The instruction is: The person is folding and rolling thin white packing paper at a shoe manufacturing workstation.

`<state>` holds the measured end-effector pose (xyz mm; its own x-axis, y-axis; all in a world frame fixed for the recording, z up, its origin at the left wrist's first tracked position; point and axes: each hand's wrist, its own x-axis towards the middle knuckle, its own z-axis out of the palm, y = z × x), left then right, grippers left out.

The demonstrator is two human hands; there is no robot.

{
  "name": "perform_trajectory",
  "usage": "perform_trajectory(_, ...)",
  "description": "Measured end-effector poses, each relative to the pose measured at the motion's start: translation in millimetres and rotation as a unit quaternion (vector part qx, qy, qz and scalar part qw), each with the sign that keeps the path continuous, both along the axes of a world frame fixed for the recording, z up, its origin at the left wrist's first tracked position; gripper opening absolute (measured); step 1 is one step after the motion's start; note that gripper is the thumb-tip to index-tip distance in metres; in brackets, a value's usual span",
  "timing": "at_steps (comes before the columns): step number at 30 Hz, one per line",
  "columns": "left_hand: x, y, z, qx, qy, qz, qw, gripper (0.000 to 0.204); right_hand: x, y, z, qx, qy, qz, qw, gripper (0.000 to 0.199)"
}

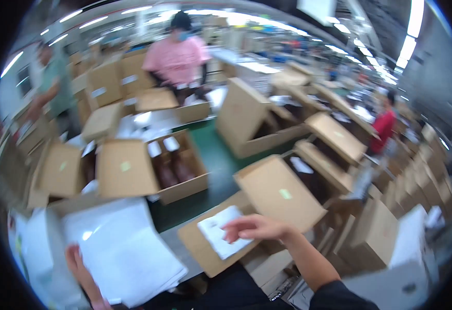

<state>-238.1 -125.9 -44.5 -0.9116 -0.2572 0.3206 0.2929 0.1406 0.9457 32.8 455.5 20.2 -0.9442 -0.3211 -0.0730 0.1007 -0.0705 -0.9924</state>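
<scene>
My right hand is over a small stack of white printed papers lying on a flat brown cardboard piece. Its fingers are stretched and loosely bent, with nothing seen between them. At the left edge of a pile of large, thin white sheets is my left hand, blurred and seen edge-on, its fingers extended. Just beyond the sheets stands an open cardboard box with dark brown boots and white paper inside. Right of it, an open box lid leans near my right hand.
More open boxes line the green work surface. A person in pink handles a box opposite me. One in green stands at far left, one in red at right. Cartons stack at lower right.
</scene>
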Motion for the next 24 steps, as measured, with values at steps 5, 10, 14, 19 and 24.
perform_trajectory(5,-141,-60,-1,-0.325,0.227,0.148,0.906,0.026,30,-82,84,-0.098,0.243,-0.108,0.959,0.024)
perform_trajectory(10,-153,-132,13,-0.392,0.081,0.326,0.856,0.023,26,-193,148,-0.396,0.262,-0.035,0.879,0.014)
perform_trajectory(14,-156,-206,-13,-0.469,0.006,0.346,0.813,0.024,11,-219,173,-0.423,0.158,0.015,0.892,0.018)
perform_trajectory(19,-154,-239,-25,-0.404,-0.004,0.264,0.876,0.018,-20,-208,162,-0.400,0.237,0.076,0.882,0.013)
perform_trajectory(24,-166,-227,-18,-0.353,-0.061,0.200,0.912,0.024,-35,-256,183,-0.424,0.247,-0.174,0.854,0.010)
